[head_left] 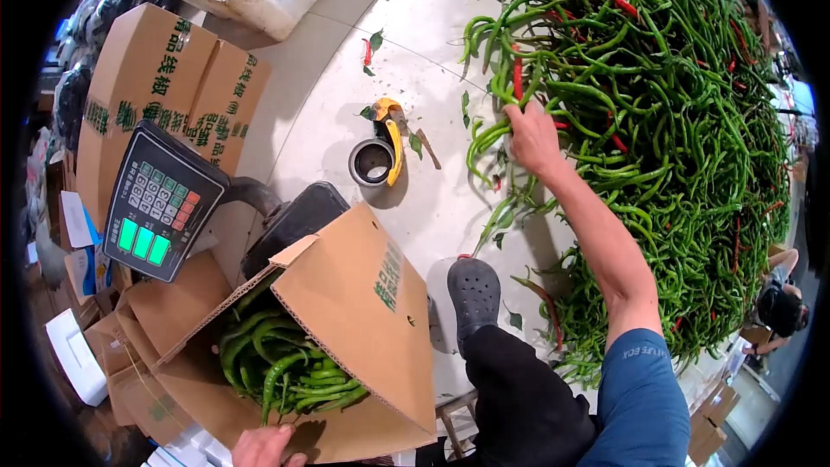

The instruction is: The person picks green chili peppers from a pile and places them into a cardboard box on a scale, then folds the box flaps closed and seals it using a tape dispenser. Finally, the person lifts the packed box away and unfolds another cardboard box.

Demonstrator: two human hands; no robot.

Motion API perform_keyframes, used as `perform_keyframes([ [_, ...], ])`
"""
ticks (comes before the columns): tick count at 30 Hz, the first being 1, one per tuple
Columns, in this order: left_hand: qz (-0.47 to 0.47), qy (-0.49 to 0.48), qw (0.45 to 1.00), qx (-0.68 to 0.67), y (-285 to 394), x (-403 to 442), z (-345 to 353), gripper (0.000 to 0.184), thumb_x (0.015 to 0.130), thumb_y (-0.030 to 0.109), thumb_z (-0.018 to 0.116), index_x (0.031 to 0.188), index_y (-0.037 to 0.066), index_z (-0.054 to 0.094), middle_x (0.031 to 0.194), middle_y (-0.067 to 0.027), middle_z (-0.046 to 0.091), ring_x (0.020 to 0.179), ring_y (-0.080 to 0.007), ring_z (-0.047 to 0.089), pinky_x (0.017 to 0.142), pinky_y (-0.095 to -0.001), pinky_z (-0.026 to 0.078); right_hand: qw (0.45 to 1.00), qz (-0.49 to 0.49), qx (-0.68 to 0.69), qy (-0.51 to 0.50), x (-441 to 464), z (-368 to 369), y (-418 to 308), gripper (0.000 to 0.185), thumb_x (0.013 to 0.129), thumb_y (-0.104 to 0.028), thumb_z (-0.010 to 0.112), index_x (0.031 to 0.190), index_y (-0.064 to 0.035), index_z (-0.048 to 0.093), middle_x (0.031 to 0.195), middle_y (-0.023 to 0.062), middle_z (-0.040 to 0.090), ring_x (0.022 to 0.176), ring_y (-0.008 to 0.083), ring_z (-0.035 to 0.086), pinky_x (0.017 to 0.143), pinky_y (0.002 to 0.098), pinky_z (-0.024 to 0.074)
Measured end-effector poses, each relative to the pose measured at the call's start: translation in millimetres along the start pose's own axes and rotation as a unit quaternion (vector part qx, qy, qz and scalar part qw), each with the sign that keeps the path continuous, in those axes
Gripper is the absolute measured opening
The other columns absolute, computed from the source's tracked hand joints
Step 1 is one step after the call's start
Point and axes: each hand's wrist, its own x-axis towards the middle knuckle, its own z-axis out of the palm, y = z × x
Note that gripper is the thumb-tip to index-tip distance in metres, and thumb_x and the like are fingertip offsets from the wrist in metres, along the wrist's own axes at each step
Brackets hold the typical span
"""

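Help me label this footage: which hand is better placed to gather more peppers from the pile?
Probably the right hand: it is at the edge of the pile, its fingers around a few peppers. The left hand is away at the open carton.

Below the grip of our right hand (pixel 533 140), we read "BOX" on our blue fabric sleeve (pixel 641 389); left of it, digits on the black plastic scale panel (pixel 164 199) and "品线椒" on the brown cardboard carton (pixel 143 78).
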Motion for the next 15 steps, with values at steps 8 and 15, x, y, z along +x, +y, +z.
perform_keyframes([
  [8,0.015,0.003,1.000,0.006,6,1,0,0.043,0.084,-0.003,0.073,0.127,-0.003,0.064,0.107,-0.0232,0.067,0.092,-0.0404,0.065,0.082,-0.0441,0.053,0.999,-0.014,-0.013,-0.051,-62,5,6,0.035,0.080,0.000,0.061,0.113,-0.0091,0.061,0.090,0.0162,0.063,0.087,0.0376,0.063,0.079,0.0491,0.0454],
  [15,0.029,-0.005,1.000,0.011,10,4,2,0.044,0.084,-0.004,0.073,0.128,-0.003,0.064,0.107,-0.0222,0.067,0.091,-0.0389,0.065,0.080,-0.0434,0.054,0.989,-0.047,-0.122,-0.063,-56,3,3,0.056,0.081,-0.003,0.063,0.135,-0.0130,0.055,0.091,0.0141,0.064,0.089,0.0344,0.064,0.081,0.0516,0.0456],
])
